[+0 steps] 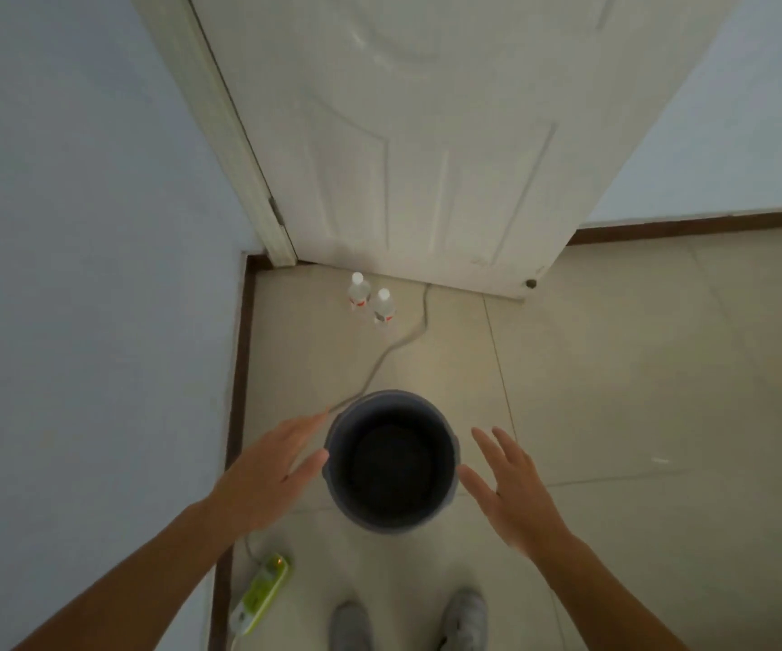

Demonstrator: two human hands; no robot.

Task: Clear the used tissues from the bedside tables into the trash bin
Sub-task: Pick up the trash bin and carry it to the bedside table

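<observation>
You stood facing a white panelled door, swung open against pale bluish walls edged with a dark brown skirting board. The floor was beige tile in dim light. Two clear plastic bottles stood beside a grey cable, and a green power strip lay near the left wall.

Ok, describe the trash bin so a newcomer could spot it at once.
Start at the white door ahead; two clear water bottles stand on the tiled floor at its foot. Nearer the person, between the open left hand and right hand, sits the trash bin. It is the only round, dark grey open-topped bucket there.
</observation>
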